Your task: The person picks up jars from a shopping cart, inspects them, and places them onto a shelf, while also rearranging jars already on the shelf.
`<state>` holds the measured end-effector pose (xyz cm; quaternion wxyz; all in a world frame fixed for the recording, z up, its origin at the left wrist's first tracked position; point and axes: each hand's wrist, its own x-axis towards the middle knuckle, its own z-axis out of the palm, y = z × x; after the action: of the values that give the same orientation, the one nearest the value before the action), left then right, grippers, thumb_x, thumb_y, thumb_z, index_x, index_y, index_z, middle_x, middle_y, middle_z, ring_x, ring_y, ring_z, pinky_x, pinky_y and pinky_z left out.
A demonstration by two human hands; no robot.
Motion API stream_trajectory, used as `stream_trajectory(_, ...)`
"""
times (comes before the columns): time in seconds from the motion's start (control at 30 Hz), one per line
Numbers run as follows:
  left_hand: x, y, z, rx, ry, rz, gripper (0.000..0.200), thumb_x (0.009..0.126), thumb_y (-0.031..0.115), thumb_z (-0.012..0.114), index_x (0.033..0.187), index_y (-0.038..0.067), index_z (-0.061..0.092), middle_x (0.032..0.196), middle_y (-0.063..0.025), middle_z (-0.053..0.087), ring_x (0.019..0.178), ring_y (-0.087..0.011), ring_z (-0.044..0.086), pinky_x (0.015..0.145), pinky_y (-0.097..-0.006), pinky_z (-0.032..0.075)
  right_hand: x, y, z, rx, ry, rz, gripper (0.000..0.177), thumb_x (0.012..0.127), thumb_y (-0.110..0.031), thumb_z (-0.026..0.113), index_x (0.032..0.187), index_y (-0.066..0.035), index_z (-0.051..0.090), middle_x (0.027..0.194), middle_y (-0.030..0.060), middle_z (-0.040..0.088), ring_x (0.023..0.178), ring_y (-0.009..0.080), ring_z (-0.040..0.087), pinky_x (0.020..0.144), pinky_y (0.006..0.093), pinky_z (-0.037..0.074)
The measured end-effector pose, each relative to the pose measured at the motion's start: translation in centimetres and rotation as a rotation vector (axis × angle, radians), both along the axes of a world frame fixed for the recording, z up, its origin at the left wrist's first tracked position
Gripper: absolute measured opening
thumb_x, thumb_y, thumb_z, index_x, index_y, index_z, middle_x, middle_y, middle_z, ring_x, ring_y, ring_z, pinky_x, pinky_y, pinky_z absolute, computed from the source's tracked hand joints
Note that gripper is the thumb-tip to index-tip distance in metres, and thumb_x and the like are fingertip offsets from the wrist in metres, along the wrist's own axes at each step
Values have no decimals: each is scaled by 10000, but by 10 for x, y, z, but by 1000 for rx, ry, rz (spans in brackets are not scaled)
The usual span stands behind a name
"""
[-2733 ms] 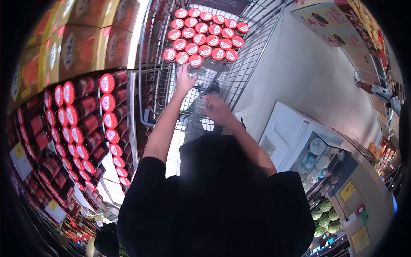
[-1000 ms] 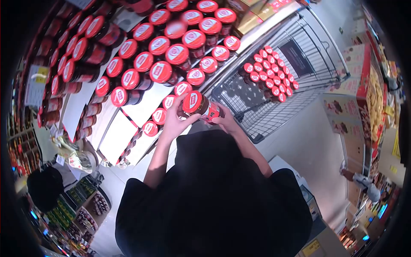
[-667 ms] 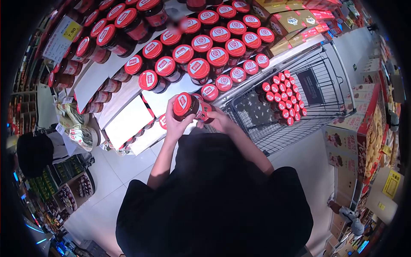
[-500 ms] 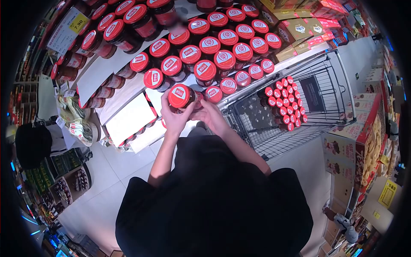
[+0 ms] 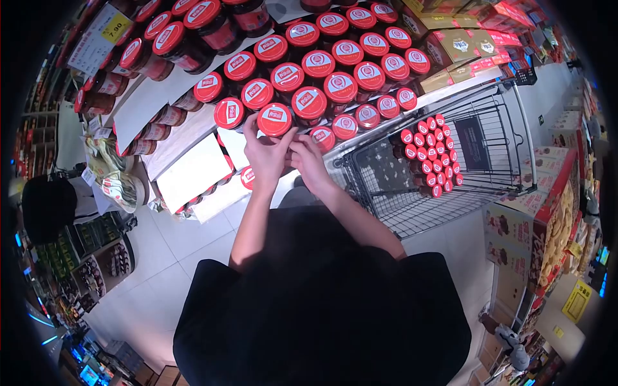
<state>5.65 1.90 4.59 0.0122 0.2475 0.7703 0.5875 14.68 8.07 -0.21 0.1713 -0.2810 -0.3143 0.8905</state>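
A jar with a red lid (image 5: 275, 121) is held upright at the front edge of the white shelf (image 5: 187, 128). My left hand (image 5: 266, 154) wraps its left side and my right hand (image 5: 307, 156) holds its right side. Around it stand several rows of the same red-lidded jars (image 5: 325, 67). Most of the held jar's body is hidden by my fingers.
A wire shopping cart (image 5: 450, 174) on my right holds several more red-lidded jars (image 5: 428, 151). Lower shelves (image 5: 193, 177) sit below the jar rows. A price tag (image 5: 96, 35) hangs top left. Another person in black (image 5: 48, 209) is at far left. Boxed goods (image 5: 534, 219) line the right aisle.
I turned from the cart to the shelf with one jar in both hands. The jar went from tilted to upright and moved forward to the shelf's front row.
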Motion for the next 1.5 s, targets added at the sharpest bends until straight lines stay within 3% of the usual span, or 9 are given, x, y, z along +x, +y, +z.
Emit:
stream_trajectory(0.2,3,0,7,-70,-54,12,766,757,164,910,1324,-10,424,1183,-213,683,778,-175,728,653,-271,577,-3,3,7,101,18,26,327,954,-94,589,1245,6,480,1100,131,659,988,215,701,802,344,584)
stream_trajectory(0.27,5,0,-4,-63,-39,12,762,760,157,906,1323,-13,423,1163,-206,684,766,-172,724,647,-270,575,-2,5,2,337,-124,104,330,921,-77,570,1240,-10,514,1110,93,662,932,148,651,784,299,526)
stream_trajectory(0.43,3,2,-8,-41,-102,-12,755,766,138,898,1326,-24,418,1096,-183,680,735,-168,713,627,-276,569,-2,8,9,320,-124,70,357,882,-8,564,1230,20,493,1091,113,642,940,157,658,787,292,574)
stream_trajectory(0.53,4,2,-13,-44,-101,23,763,755,179,901,1327,-24,439,1171,-215,636,907,-285,710,733,-350,567,0,6,6,327,-115,64,369,879,-7,570,1239,15,497,1125,116,629,952,149,647,797,286,568)
stream_trajectory(0.73,6,6,-21,-36,-53,41,786,760,202,900,1323,-60,418,1251,-232,543,1108,-336,615,899,-391,512,0,11,6,367,-125,58,396,877,-5,569,1266,2,495,1152,113,625,962,143,638,811,287,566)
stream_trajectory(0.93,9,8,-17,-60,16,42,834,755,176,916,1348,-54,377,1250,-203,553,1135,-262,599,918,-356,513,15,7,-7,423,-74,40,451,873,11,555,1319,4,485,1182,132,624,945,158,654,766,294,576)
stream_trajectory(1.07,22,-5,-15,48,-181,-91,869,802,144,878,1434,-10,302,1319,-173,472,940,-138,588,787,-294,501,48,2,-17,403,-49,59,458,885,24,528,1341,-2,492,1230,148,637,917,168,683,752,285,560)
stream_trajectory(1.27,64,-33,-32,323,-10,-127,529,913,-87,629,1348,55,363,1033,-42,454,803,-83,418,726,-234,388,132,7,-47,370,-60,19,378,914,25,505,1284,-5,575,1105,133,717,883,149,691,772,273,562)
stream_trajectory(1.5,119,15,-72,136,-242,-616,378,892,-30,691,1229,-5,521,922,-26,542,668,-45,456,579,-199,396,203,12,-55,356,-135,-184,298,973,-12,508,1257,-12,598,1076,99,725,876,125,679,768,262,555)
